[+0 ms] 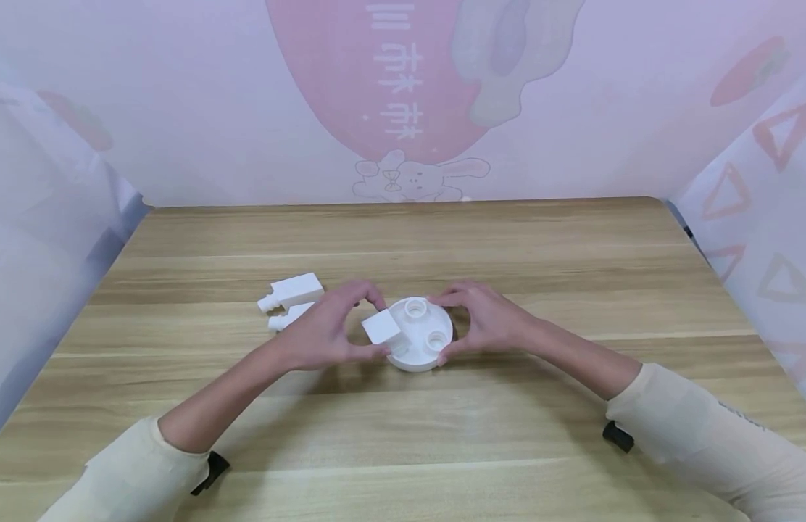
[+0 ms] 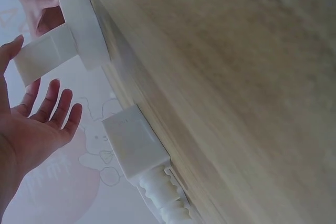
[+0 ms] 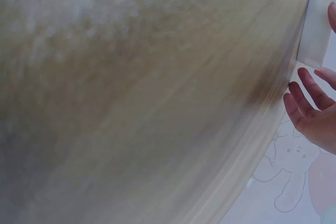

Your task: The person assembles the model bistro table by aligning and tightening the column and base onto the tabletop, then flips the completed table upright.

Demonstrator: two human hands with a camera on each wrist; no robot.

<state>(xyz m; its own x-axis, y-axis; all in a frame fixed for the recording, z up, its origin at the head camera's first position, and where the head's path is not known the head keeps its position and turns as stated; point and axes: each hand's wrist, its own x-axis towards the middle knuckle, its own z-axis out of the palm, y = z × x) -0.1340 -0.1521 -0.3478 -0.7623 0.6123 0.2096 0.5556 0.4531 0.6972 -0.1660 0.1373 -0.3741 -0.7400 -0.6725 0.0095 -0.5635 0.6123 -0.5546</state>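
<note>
A round white disc (image 1: 412, 357) with raised ring-shaped sockets lies on the table. One white square-sided block (image 1: 381, 328) stands upright on its left part; the block's lower end is hidden in the head view. My left hand (image 1: 325, 330) pinches this block between thumb and index finger, its other fingers spread loosely in the left wrist view. Around the disc's right rim, my right hand (image 1: 491, 319) grips with thumb and index finger. Two similar white blocks lie beyond my left hand, the far block (image 1: 297, 290) and the partly covered near block (image 1: 292, 316). Both have narrow, threaded-looking ends.
The wood-grain table (image 1: 403, 449) ends at a pale printed backdrop (image 1: 214, 109), with pale cloth at both sides. My left hand partly covers the nearer lying block. Long sleeves (image 1: 696, 428) cover both forearms, with a black strap piece (image 1: 618, 436) under the right one.
</note>
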